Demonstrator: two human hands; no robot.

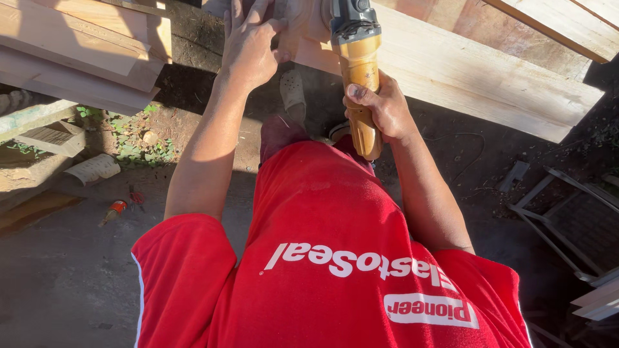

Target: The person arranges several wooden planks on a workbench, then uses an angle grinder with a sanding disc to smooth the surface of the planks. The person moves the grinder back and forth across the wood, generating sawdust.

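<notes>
Shirt (335,258): red, white print, fills the near view; one person only.
Right hand (380,106): fingers clenched round the yellow body of one power grinder (358,64), its grey head up at the plank.
Left hand (248,42): fingers spread flat, pressing on the pale plank (464,71); grips nothing.
Plank: runs from top centre down to the right, tool head against its near end; fine dust hangs there.
Doing it well, my view: keep the pressing hand clear of the tool head, weight steady, the cord (464,151) behind.
Foot (293,90): one pale clog seen on the dirt between the arms.
Ground, left: one small orange-handled tool (115,209), one pale roll of paper (93,169).
Far left: one stack of boards (77,51), at least three.
Far right: one metal frame (567,219); one more board (567,22) top corner.
</notes>
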